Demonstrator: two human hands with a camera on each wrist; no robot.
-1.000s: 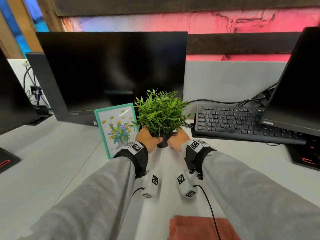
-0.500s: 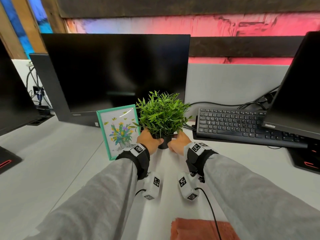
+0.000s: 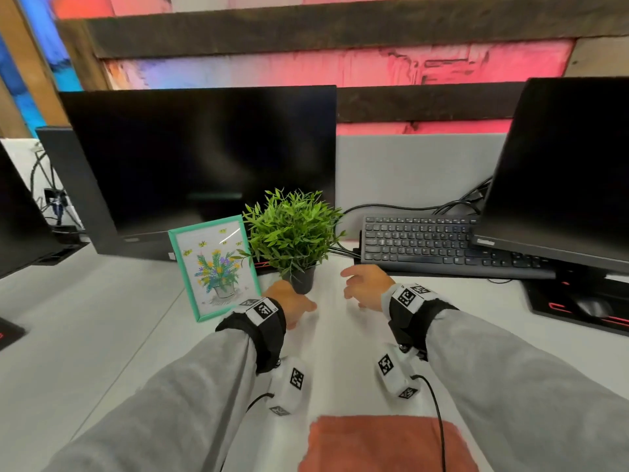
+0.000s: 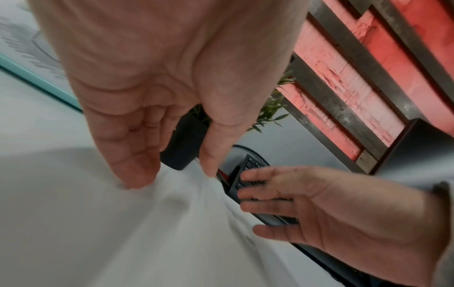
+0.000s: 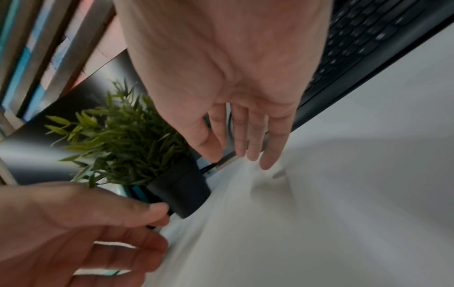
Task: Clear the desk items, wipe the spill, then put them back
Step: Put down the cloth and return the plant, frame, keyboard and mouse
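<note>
A small green plant (image 3: 293,231) in a black pot (image 3: 302,280) stands upright on the white desk (image 3: 112,321), just right of a teal picture frame (image 3: 213,267) with a flower drawing. My left hand (image 3: 299,310) hovers in front of the pot, fingers relaxed and empty; its thumb lies close to the pot (image 5: 181,191). My right hand (image 3: 354,284) is open to the right of the pot, apart from it, fingers spread. In the left wrist view the pot (image 4: 183,143) shows behind my left hand (image 4: 172,174). A red cloth (image 3: 377,444) lies at the near edge.
A black monitor (image 3: 204,158) stands right behind the frame and plant. A black keyboard (image 3: 425,245) lies to the right, partly under a second monitor (image 3: 565,172), with cables behind it. A third screen edge (image 3: 17,216) is at far left.
Both hands held the pot before; now they have let go and drawn back, the right hand moving off to the right. The plant stands on its own.
</note>
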